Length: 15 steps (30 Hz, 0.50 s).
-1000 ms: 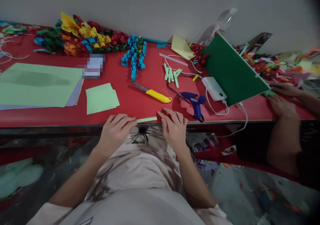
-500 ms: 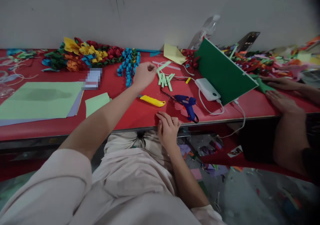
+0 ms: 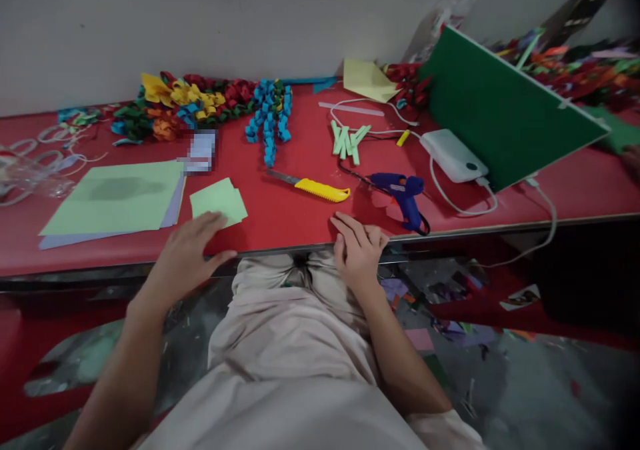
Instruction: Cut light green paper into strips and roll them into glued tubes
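Note:
My left hand (image 3: 187, 257) is open, thumb apart from the fingers, at the table's front edge. Its fingertips reach the lower edge of a small stack of light green paper squares (image 3: 218, 200). Lying on the table edge with loosely bent fingers and nothing visible in them is my right hand (image 3: 361, 245). A yellow utility knife (image 3: 321, 189) with its blade out lies between the hands, further in. Beyond my right hand is a blue glue gun (image 3: 403, 193) on its side. Several light green paper strips (image 3: 347, 142) form a loose pile behind it.
A green board (image 3: 505, 110) leans at the right beside a white power bank (image 3: 453, 155) with cables. Along the wall lie colourful paper garlands (image 3: 190, 103) and blue paper chains (image 3: 269, 117). Larger green sheets (image 3: 115, 197) lie at the left. Another person's hand (image 3: 633, 160) shows at the right edge.
My left hand has pulled back from the green strips to the small green squares, opening its fingers. My right hand stays at the table edge. The camera view has shifted.

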Available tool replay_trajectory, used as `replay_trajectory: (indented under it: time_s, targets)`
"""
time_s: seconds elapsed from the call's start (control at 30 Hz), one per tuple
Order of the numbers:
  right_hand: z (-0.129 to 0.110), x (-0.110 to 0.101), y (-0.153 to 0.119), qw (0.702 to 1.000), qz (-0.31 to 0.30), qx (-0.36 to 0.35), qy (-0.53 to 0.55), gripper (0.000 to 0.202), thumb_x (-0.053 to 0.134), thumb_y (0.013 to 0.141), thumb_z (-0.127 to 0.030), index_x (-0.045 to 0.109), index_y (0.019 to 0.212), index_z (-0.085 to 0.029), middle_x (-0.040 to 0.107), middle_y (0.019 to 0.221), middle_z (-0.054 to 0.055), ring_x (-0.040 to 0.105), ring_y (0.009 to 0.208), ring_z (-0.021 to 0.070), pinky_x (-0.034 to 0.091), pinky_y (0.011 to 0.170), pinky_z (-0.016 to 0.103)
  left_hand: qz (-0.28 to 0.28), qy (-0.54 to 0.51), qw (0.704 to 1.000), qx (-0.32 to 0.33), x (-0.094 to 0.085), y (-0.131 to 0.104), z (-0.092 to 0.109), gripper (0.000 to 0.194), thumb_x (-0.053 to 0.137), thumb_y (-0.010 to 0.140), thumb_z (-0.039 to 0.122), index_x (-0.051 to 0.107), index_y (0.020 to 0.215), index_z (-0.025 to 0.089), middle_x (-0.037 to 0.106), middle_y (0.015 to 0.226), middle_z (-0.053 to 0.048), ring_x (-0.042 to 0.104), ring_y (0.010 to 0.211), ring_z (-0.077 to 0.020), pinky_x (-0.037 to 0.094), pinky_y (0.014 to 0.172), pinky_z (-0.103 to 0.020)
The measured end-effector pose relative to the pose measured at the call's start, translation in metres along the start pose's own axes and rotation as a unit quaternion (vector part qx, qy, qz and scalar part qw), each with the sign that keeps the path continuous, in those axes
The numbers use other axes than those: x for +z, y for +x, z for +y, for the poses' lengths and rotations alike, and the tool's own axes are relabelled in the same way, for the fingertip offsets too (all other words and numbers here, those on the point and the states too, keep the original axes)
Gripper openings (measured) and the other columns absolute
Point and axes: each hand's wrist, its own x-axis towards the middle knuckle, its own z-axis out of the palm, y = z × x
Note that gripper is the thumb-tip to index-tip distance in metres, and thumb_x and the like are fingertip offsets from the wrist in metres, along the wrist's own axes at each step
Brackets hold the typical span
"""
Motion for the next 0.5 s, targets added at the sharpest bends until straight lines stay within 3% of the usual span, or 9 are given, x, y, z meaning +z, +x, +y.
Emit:
replay_trajectory:
  time_s: [0.07, 0.17, 0.37, 0.5]
  targets:
    - [-0.001, 0.000, 0.001, 1.000, 0.004, -0.004, -0.010, 0.034, 0.055, 0.096, -0.023, 0.067, 0.127, -0.027, 0.071, 0.131, 0.001, 0.051, 0.096, 0.0229, 0.033, 0.089, 0.043, 0.023, -0.023, 0.999, 0.005, 0.013, -0.035, -0.005, 0.047, 0.053, 0.100, 0.041, 0.053, 0.144, 0.025, 0.055, 0.151, -0.010, 0.052, 0.139, -0.0291, 0.041, 0.117, -0.050]
    - [-0.001, 0.000, 0.001, 1.000, 0.007, -0.011, -0.022, 0.033, 0.054, 0.097, -0.023, 0.068, 0.126, -0.026, 0.071, 0.130, 0.001, 0.050, 0.095, 0.0227, 0.033, 0.089, 0.042, 0.103, -0.055, 0.993, 0.009, 0.023, -0.059, -0.007, 0.032, 0.049, 0.102, 0.025, 0.063, 0.132, 0.028, 0.068, 0.135, -0.005, 0.062, 0.129, -0.0232, 0.038, 0.121, -0.048]
    - [-0.002, 0.001, 0.001, 0.999, 0.008, -0.009, -0.036, 0.032, 0.051, 0.097, -0.023, 0.069, 0.124, -0.026, 0.072, 0.127, 0.003, 0.050, 0.094, 0.0226, 0.034, 0.090, 0.042, 0.227, -0.041, 0.971, -0.064, 0.031, -0.052, -0.024, 0.023, 0.060, 0.097, 0.021, 0.070, 0.116, 0.028, 0.078, 0.112, -0.003, 0.074, 0.104, -0.0222, 0.050, 0.112, -0.050]
    - [-0.004, 0.002, 0.001, 0.999, 0.012, -0.007, -0.028, 0.033, 0.051, 0.097, -0.022, 0.069, 0.124, -0.026, 0.072, 0.126, 0.004, 0.051, 0.095, 0.0236, 0.034, 0.091, 0.042, 0.278, -0.082, 0.954, -0.077, 0.037, -0.042, -0.025, 0.029, 0.064, 0.092, 0.020, 0.071, 0.116, 0.035, 0.077, 0.115, 0.002, 0.073, 0.108, -0.0261, 0.052, 0.108, -0.057]
